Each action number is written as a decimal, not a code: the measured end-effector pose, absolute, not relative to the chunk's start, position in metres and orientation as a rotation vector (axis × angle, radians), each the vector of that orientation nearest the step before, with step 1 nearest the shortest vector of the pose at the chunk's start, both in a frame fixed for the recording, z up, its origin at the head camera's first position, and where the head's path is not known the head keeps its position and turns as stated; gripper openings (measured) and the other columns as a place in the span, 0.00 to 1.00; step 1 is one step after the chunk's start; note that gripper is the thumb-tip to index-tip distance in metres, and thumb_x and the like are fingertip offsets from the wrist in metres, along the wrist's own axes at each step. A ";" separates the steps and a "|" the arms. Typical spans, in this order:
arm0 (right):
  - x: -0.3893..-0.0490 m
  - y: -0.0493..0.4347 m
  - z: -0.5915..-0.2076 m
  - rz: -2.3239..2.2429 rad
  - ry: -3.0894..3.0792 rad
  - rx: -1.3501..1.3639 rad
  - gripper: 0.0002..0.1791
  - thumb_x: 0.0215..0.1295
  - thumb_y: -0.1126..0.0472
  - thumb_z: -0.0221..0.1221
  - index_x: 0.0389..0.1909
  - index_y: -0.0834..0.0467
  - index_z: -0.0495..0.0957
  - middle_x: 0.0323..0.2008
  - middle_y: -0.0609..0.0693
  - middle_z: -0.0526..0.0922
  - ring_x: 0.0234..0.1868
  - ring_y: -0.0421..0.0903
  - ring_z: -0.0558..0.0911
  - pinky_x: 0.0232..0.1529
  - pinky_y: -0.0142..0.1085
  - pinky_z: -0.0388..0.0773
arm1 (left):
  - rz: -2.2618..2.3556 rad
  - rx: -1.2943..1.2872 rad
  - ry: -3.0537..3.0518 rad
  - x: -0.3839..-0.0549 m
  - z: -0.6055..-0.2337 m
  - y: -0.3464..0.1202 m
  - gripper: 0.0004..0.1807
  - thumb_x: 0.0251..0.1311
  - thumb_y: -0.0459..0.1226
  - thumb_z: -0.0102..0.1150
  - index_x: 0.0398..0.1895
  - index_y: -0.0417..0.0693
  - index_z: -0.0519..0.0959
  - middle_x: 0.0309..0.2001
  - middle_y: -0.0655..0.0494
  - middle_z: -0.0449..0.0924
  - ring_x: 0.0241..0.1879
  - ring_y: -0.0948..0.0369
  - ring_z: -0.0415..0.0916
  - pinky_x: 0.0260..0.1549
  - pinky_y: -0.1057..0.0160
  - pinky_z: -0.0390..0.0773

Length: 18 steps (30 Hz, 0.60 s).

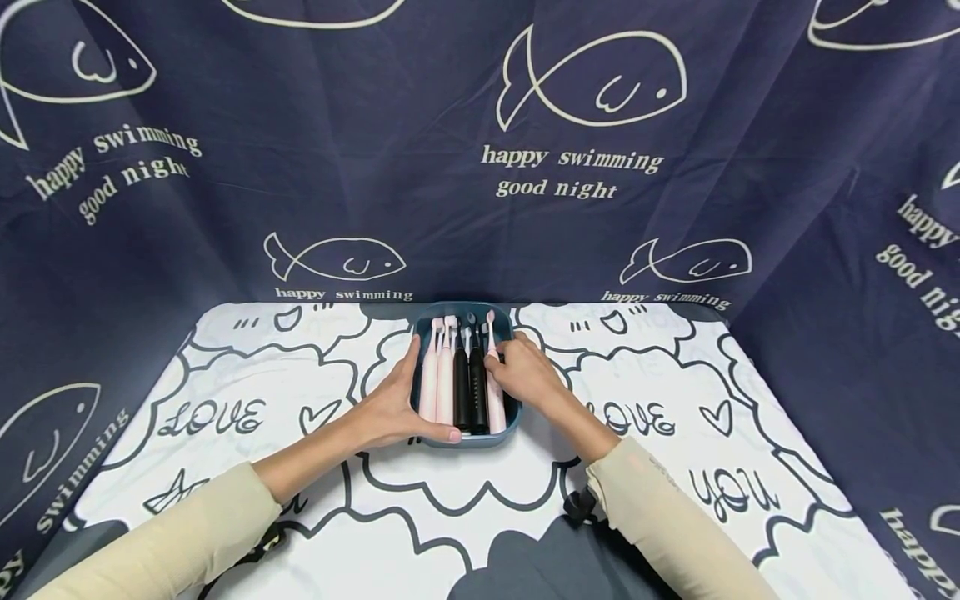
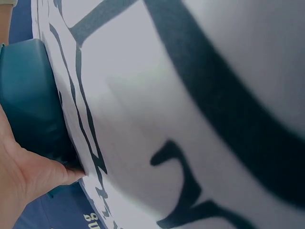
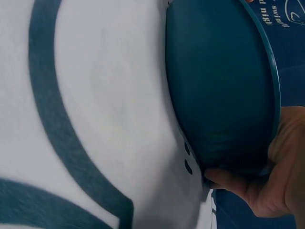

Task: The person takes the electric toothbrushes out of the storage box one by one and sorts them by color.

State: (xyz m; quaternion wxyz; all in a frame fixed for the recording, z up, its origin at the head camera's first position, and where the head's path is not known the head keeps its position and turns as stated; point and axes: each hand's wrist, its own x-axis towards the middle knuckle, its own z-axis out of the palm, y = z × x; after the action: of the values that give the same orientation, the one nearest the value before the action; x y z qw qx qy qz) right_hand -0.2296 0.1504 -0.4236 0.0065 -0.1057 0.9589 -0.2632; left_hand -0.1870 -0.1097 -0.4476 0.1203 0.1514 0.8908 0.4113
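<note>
A dark blue plastic bin [image 1: 491,441] sits at the far middle of the table. Inside it, electric toothbrushes lie side by side, heads away from me: two pink toothbrushes [image 1: 444,387] at left, two black toothbrushes [image 1: 477,392] in the middle, one pink toothbrush [image 1: 496,407] at right. My left hand [image 1: 386,410] grips the bin's near left corner, thumb along the front wall and fingers along the left side. At the right wall, my right hand [image 1: 531,373] holds the rim, thumb over the inside beside the right pink toothbrush. In the right wrist view a finger [image 3: 228,183] reaches under the bin wall [image 3: 219,86].
A white cloth [image 1: 247,375] with black outlines and lettering covers the table. Behind it and at both sides hangs a navy curtain [image 1: 450,167] printed with fish, close to the bin's far edge. Dark grey fabric [image 1: 540,562] shows at the near edge.
</note>
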 end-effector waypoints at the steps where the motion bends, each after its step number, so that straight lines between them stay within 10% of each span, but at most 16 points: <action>1: -0.229 0.150 -0.424 -0.834 3.004 -0.328 0.17 0.80 0.52 0.59 0.35 0.58 0.89 0.45 0.58 0.84 0.46 0.54 0.82 0.53 0.52 0.83 | 1.202 0.443 2.602 -0.187 -0.448 -0.110 0.96 0.37 0.68 0.91 0.95 0.55 0.26 0.94 0.38 0.38 0.92 0.38 0.48 0.87 0.34 0.60; 11: -0.229 0.152 -0.426 -1.050 2.939 -0.272 0.21 0.80 0.51 0.62 0.60 0.62 0.90 0.58 0.60 0.91 0.54 0.55 0.87 0.62 0.53 0.85 | 1.233 0.441 2.577 -0.187 -0.447 -0.110 0.96 0.38 0.68 0.92 0.95 0.56 0.26 0.94 0.37 0.38 0.92 0.38 0.47 0.87 0.34 0.60; 18: -0.234 0.162 -0.427 -1.280 2.872 -0.241 0.20 0.77 0.48 0.66 0.56 0.59 0.88 0.43 0.55 0.90 0.33 0.47 0.81 0.41 0.42 0.79 | 1.250 0.457 2.572 -0.187 -0.449 -0.111 0.96 0.38 0.67 0.92 0.95 0.56 0.26 0.94 0.37 0.38 0.92 0.39 0.46 0.88 0.34 0.59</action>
State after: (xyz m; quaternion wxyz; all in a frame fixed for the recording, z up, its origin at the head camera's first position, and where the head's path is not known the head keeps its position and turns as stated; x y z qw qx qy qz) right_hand -0.2339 0.1618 -0.4274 -0.0061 -0.0763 0.9107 -0.4059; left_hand -0.1872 -0.1107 -0.4488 0.1223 0.1566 0.8814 0.4285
